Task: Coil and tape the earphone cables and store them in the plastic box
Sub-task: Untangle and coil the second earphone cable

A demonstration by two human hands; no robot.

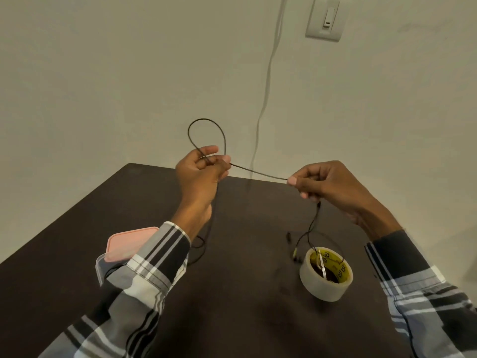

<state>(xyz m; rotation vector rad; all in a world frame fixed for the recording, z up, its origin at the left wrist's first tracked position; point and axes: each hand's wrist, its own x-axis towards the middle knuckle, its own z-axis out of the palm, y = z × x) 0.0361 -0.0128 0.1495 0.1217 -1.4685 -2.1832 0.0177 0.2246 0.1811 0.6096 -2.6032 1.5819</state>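
A thin black earphone cable [258,172] stretches between both raised hands above the dark table [232,293]. My left hand [200,174] pinches it where one loop stands up above the fingers. My right hand [325,184] pinches the cable farther along; from there it hangs down and its split ends with the earbuds lie on the table beside the tape roll [325,273]. The plastic box [121,250] with a pink lid sits at the left, partly hidden behind my left sleeve.
A white cord [268,81] hangs down the wall behind the table. A wall switch [324,18] is mounted at the upper right. The table's far edge runs just behind my hands.
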